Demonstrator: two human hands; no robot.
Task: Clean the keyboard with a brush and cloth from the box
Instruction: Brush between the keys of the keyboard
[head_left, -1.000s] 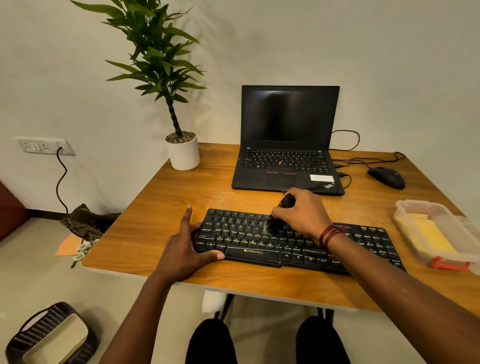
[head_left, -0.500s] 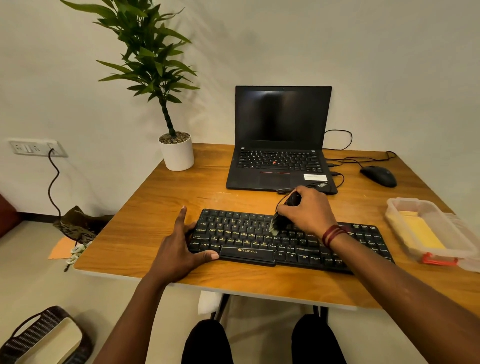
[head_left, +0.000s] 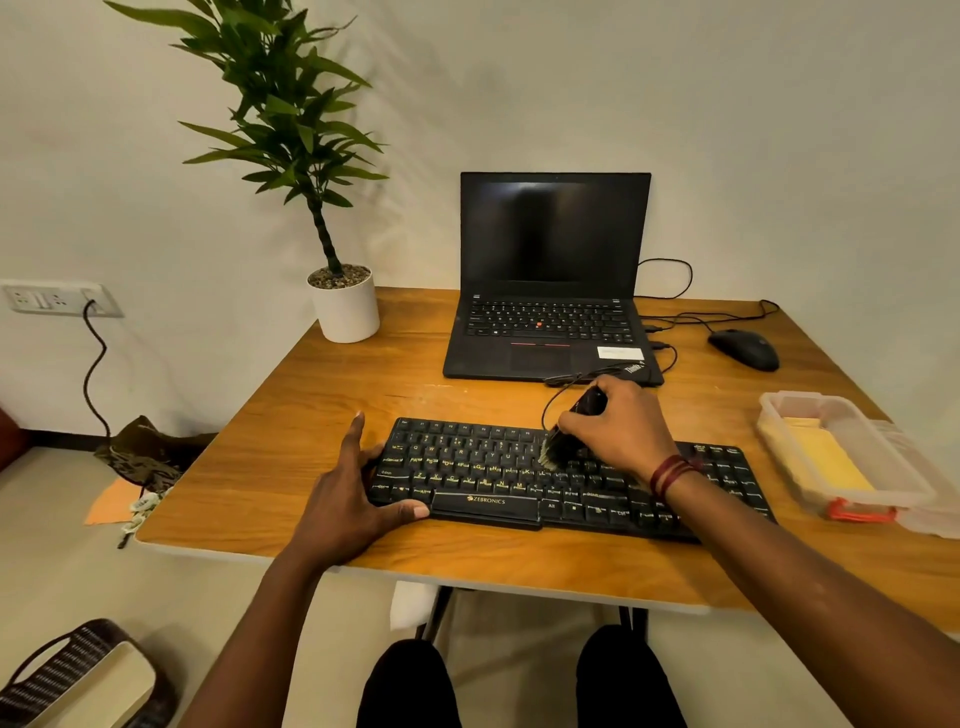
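Left hand (head_left: 353, 499): open and flat, fingers straight and together, pointing away along the left end of the keyboard (head_left: 467, 467). The thumb is spread wide and lies against the keyboard's near edge, beside the space bar.

Right hand (head_left: 618, 428): fingers curled round the dark handle of the brush (head_left: 558, 447), red thread band at the wrist. Bristles point down and to the left, touching the keys about mid-board, just left of the knuckles. Handle tilts up and away, behind the fingers.

Keyboard: black, flat on the desk (head_left: 311, 415), between and under both hands. Long axis runs left to right, right end a little nearer the person, space bar row on the near side.

Right of the right hand, apart from the keyboard: clear box (head_left: 852, 499), long axis running near to far, orange clip at its near end, yellow cloth (head_left: 826, 462) lying inside.

Beyond the right hand: open laptop (head_left: 550, 291), screen dark. Further right, a mouse (head_left: 745, 349). Beyond the left hand, a white plant pot (head_left: 347, 306).
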